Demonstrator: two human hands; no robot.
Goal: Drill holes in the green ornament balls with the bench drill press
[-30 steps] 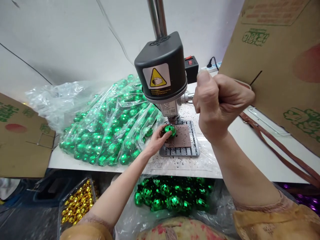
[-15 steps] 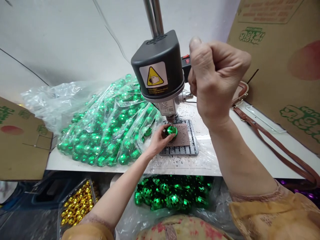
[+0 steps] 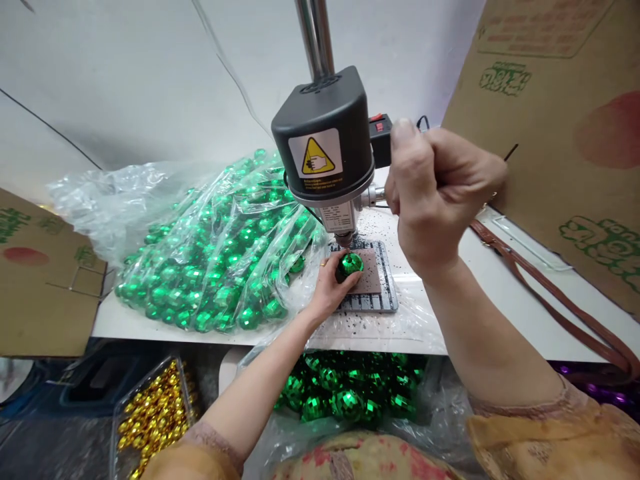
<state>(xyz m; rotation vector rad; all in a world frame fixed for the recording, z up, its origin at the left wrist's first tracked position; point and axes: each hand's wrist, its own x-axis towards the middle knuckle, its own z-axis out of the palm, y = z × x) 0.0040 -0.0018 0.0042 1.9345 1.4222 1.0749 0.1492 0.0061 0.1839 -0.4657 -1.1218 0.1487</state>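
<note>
Head view: your left hand (image 3: pixel 330 285) grasps a green faceted ball (image 3: pixel 353 265), thumb on its near side and fingers behind, over the left part of the brown board (image 3: pixel 371 275), just below the drill press (image 3: pixel 323 137). The ball is round, so it has no long axis, and I cannot tell which way it points. Your right hand (image 3: pixel 433 190) is clenched, right of the press; what it grips is hidden.

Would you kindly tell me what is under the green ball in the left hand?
Under the green ball: a brown board on a gray base plate. Ball and left hand cover the spot directly beneath.
</note>
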